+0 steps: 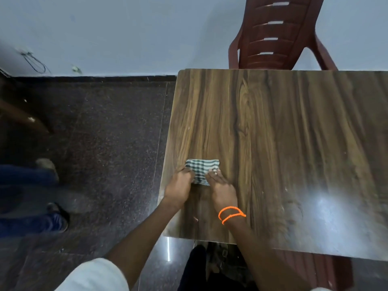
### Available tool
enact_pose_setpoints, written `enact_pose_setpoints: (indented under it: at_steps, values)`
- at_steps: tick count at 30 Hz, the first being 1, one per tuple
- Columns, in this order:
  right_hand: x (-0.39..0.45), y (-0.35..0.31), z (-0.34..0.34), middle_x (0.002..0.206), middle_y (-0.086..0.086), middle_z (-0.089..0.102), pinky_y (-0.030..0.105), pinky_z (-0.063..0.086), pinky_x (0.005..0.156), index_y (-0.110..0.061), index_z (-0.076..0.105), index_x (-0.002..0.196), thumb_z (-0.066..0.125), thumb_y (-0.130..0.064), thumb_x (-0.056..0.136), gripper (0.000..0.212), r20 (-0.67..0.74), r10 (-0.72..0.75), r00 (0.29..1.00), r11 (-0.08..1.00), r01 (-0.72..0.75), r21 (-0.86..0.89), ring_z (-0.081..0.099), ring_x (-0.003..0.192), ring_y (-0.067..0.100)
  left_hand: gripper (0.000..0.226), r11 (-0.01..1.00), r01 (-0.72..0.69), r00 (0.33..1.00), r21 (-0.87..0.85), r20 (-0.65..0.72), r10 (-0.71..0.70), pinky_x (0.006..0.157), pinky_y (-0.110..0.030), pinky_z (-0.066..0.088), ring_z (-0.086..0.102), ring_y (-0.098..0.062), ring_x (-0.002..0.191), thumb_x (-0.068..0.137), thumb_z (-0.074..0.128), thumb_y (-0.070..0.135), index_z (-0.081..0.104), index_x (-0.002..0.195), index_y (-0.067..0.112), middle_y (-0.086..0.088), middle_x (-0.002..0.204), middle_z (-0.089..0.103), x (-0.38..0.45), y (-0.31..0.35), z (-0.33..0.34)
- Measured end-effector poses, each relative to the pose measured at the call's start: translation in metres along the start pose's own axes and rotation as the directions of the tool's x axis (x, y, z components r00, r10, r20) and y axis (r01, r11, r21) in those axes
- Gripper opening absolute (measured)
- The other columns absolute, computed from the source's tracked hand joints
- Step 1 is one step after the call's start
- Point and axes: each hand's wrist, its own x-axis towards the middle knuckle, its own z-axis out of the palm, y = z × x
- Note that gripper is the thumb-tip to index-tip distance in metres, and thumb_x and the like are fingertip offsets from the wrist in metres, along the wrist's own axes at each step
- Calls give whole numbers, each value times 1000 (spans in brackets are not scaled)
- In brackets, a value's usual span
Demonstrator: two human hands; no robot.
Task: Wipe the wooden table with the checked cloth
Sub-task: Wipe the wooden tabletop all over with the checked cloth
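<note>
We note a pale blue-grey wall with a dark skirting band at its foot and a loose black cable hanging at left. The floor is dark speckled stone, polished, with visible joints. A red-brown slat-backed plastic chair stands at the far edge of the table. Light glares on the table top at right.

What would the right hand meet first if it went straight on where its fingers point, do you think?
The right hand would meet the checked cloth, which it touches now; beyond that, only bare wooden table shows.
</note>
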Motion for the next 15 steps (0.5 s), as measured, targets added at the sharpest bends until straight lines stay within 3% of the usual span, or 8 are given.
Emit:
enact_pose_setpoints:
  at_steps: [2,4,6,11,15]
  values:
    - [-25,-3,5,118,3,68,30,58,66,-12,70,109,52,3,74,42,-12,-45,999,999,45,-3,62,112,31,18,1000,-6,1000,-2,5,6,87,-24,45,55,-16,111,91,55,8,68,98,18,-1,105,65,-24,-2,6]
    - [-51,2,10,119,0,67,27,59,62,-14,70,109,68,8,66,49,-2,-60,998,998,60,-15,61,113,27,18,999,-38,999,-2,32,38,85,-25,47,55,-16,110,88,59,7,67,98,20,1,103,66,-50,4,15]
    - [-71,16,13,126,-1,63,28,59,70,-15,67,114,73,10,63,57,36,-29,999,1000,29,-2,56,121,25,21,998,-59,994,1,92,59,86,-27,49,54,-16,112,83,63,8,66,99,20,1,106,66,-68,20,24]
    - [-75,48,0,139,-4,52,34,51,93,-19,58,128,52,9,78,58,21,89,996,996,-89,12,39,135,20,29,997,-75,995,-13,72,76,90,-34,52,48,-17,126,93,53,7,63,116,21,2,123,61,-58,58,30]
    - [-52,31,2,136,2,55,37,48,97,-14,60,125,50,7,81,50,-19,127,992,992,-126,29,41,134,26,40,999,-33,999,-23,31,33,85,-36,53,58,-22,117,93,52,6,54,129,25,-2,126,58,-45,48,17]
